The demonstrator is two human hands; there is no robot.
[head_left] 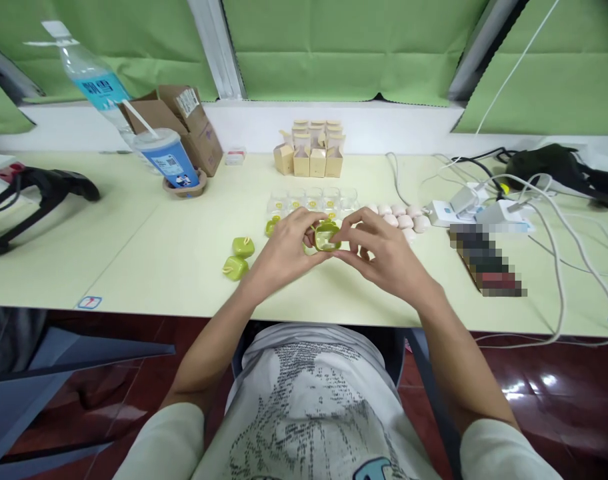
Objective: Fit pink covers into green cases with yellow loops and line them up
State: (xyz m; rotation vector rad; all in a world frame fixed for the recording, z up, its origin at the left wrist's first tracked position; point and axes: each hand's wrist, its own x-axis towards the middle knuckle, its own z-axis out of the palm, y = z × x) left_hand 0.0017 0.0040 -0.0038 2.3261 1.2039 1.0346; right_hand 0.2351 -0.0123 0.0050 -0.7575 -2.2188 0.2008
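Green case (327, 237) sits between both hands, opening facing me, lifted over the near middle of the tabletop (149, 257). On my feed, the left hand (288, 244) is clamped on its left side, thumb below and fingers curled round. The right hand (384, 248) has a fingertip at the opening and the thumb by the lower right edge; I cannot tell whether it is pinching anything or only touching. Something pale shows inside, too small for me to make out.

I judge the step in hand to be fingertip work on the inside of the case. As I read it, the next move calls for a firm left grip and a light, precise right fingertip that does not tip the opening.

Outward from there, two green containers (239, 258) with pale loops lie left of the left wrist, near each other. Just beyond the hands stand clear plastic cups (314, 200) in a row; pale pink rounded pieces (401, 217) cluster to their right. Farther back, small cartons (317, 160) stand grouped near the wall.
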